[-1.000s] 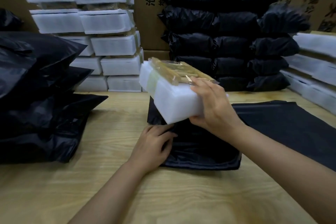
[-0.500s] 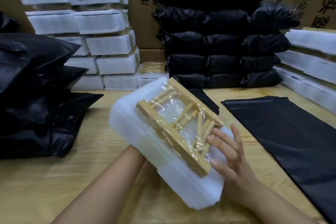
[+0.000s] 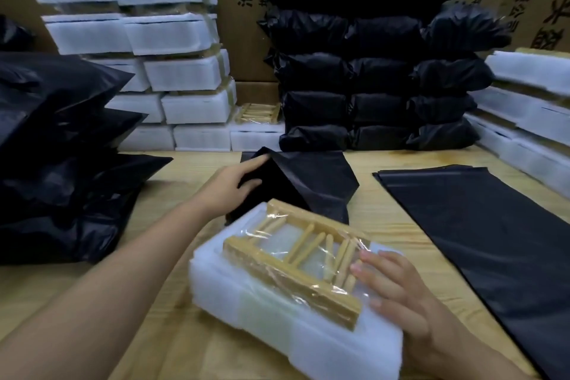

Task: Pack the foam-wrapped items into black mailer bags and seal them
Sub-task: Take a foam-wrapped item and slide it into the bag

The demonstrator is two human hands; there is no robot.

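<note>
Gripping bag (image 3: 311, 185) mouth w/ left hand (image 3: 231, 187), right hand (image 3: 398, 290) flat on foam-wrapped item (image 3: 271, 318); not bagged or sealed yet. Plenty of packed parcels (image 3: 379, 77) behind.

Matt pale wood with visible grain on the tabletop (image 3: 385, 210). On that tabletop, soft white foam wrap (image 3: 277, 333), faintly fuzzy, round a smooth light-wood rack (image 3: 296, 274) under glossy, crinkled clear film (image 3: 277, 244). Beyond it, thin black plastic mailer bag (image 3: 314, 182), creased, dull sheen. Behind, matt brown cardboard (image 3: 246, 40).

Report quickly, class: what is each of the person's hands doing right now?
Left hand: holding the crumpled black plastic mailer bag.
Right hand: open, lying flat on the white foam-wrapped wooden rack.
</note>
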